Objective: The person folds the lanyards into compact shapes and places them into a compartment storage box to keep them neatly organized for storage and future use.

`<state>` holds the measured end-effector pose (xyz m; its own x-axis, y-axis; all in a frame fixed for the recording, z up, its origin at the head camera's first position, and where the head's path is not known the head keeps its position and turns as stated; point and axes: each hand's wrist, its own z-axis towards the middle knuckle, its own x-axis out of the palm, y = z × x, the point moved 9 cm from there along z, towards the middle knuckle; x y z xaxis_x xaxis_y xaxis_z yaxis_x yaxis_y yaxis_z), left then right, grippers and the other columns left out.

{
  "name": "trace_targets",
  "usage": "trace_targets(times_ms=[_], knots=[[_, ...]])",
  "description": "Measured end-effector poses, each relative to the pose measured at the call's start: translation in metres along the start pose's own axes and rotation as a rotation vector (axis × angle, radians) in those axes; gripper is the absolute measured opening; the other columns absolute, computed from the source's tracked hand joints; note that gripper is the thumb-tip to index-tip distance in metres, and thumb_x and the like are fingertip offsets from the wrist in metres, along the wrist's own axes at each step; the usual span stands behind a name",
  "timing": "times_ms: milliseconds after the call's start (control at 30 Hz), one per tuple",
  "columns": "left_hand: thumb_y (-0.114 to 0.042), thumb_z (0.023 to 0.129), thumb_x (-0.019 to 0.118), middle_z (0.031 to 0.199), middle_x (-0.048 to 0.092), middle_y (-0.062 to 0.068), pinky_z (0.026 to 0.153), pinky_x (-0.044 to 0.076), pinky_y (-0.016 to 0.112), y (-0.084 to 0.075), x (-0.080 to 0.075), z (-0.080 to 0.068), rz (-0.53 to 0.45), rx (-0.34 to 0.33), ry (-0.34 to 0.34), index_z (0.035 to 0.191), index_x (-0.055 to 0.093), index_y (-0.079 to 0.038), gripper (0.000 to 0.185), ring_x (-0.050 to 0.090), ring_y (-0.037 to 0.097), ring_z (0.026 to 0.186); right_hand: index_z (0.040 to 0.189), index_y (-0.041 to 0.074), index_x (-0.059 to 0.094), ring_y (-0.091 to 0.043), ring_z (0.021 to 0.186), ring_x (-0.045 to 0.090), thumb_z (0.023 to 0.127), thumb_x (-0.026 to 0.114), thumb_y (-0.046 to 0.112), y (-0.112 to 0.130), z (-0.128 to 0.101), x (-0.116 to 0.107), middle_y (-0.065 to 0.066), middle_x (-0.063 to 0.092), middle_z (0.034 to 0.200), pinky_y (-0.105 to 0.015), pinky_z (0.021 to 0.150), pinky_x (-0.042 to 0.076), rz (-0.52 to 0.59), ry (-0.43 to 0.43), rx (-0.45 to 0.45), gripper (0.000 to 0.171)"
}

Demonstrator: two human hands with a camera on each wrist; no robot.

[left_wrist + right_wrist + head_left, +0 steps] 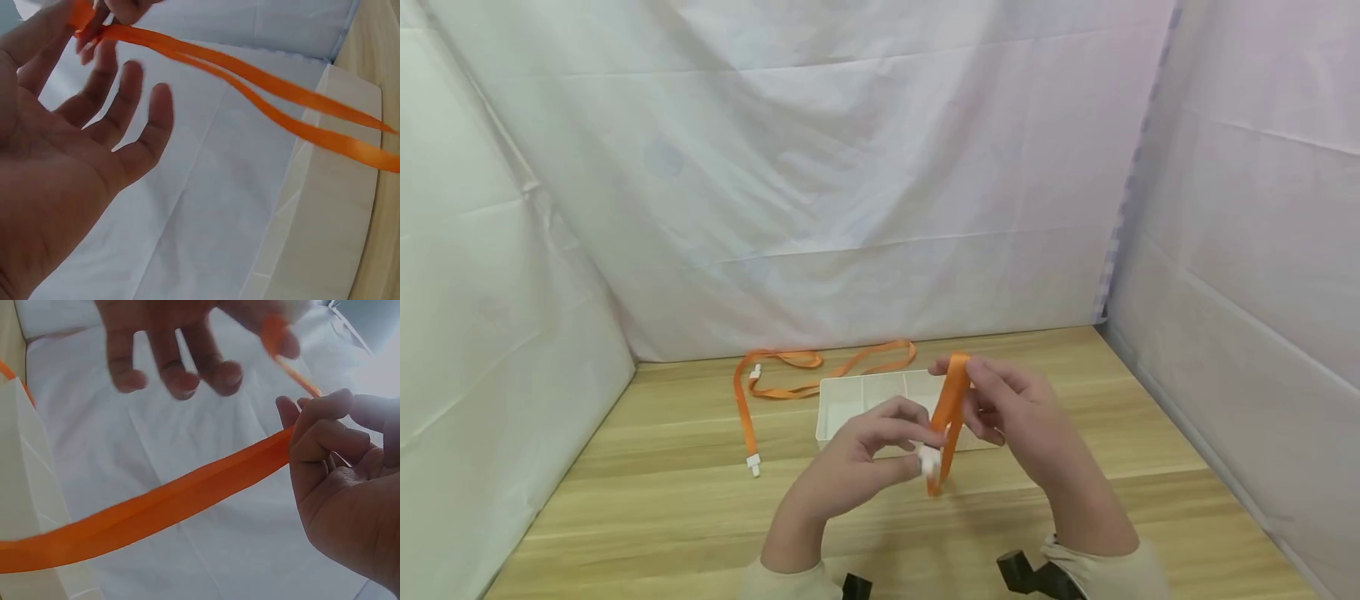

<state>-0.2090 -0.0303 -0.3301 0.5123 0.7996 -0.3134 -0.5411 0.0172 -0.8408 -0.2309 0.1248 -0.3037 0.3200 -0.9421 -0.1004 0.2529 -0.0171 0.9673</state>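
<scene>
An orange lanyard (952,395) hangs folded between my two hands, above the front edge of a white compartment box (841,405). My left hand (859,457) pinches the lanyard's lower part by its white clip (929,462) between thumb and index finger. Its other fingers (128,94) are loosely bent and spread. Higher up and to the right, my right hand (1021,415) grips the folded top of the strap with its fingertips. In the right wrist view a length of the strap (169,503) hangs from the right hand, whose fingers are curled.
More orange lanyard strap (743,408) with white clips (753,461) lies looped on the wooden table (647,475), left of and behind the box. White cloth (850,167) encloses the back and both sides.
</scene>
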Motion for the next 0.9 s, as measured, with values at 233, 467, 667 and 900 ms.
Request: trace_targets(times_ms=[233, 467, 667, 900], knots=[[0.004, 0.099, 0.065, 0.127, 0.068, 0.018, 0.095, 0.06, 0.035, -0.013, -0.016, 0.007, 0.027, 0.054, -0.264, 0.116, 0.071, -0.004, 0.02, 0.064, 0.013, 0.118, 0.117, 0.007, 0.074, -0.02, 0.054, 0.037, 0.112, 0.055, 0.026, 0.012, -0.007, 0.01, 0.0, 0.046, 0.065, -0.029, 0.045, 0.028, -0.029, -0.011, -0.015, 0.028], [-0.002, 0.101, 0.069, 0.118, 0.075, 0.016, 0.091, 0.063, 0.035, -0.038, -0.021, 0.012, 0.146, 0.205, -0.472, 0.12, 0.077, -0.005, 0.02, 0.072, 0.021, 0.112, 0.112, 0.003, 0.07, -0.019, 0.053, 0.042, 0.114, 0.052, 0.023, 0.01, -0.01, 0.028, -0.002, 0.047, 0.065, -0.026, 0.045, 0.032, -0.048, 0.046, -0.011, 0.028], [-0.001, 0.099, 0.072, 0.117, 0.077, 0.012, 0.093, 0.061, 0.031, -0.042, -0.018, 0.009, 0.202, 0.239, -0.498, 0.118, 0.079, -0.003, 0.02, 0.072, 0.02, 0.103, 0.111, 0.0, 0.066, -0.018, 0.049, 0.037, 0.116, 0.045, 0.025, 0.01, -0.012, 0.038, -0.012, 0.041, 0.059, -0.024, 0.041, 0.027, -0.011, 0.124, -0.023, 0.033], [0.001, 0.099, 0.072, 0.119, 0.076, 0.014, 0.095, 0.061, 0.032, -0.04, -0.016, 0.01, 0.188, 0.225, -0.488, 0.124, 0.075, -0.002, 0.026, 0.071, 0.019, 0.106, 0.116, -0.001, 0.066, -0.015, 0.047, 0.034, 0.116, 0.042, 0.024, 0.009, -0.012, 0.04, -0.015, 0.036, 0.056, -0.025, 0.041, 0.025, 0.002, 0.144, -0.029, 0.035]])
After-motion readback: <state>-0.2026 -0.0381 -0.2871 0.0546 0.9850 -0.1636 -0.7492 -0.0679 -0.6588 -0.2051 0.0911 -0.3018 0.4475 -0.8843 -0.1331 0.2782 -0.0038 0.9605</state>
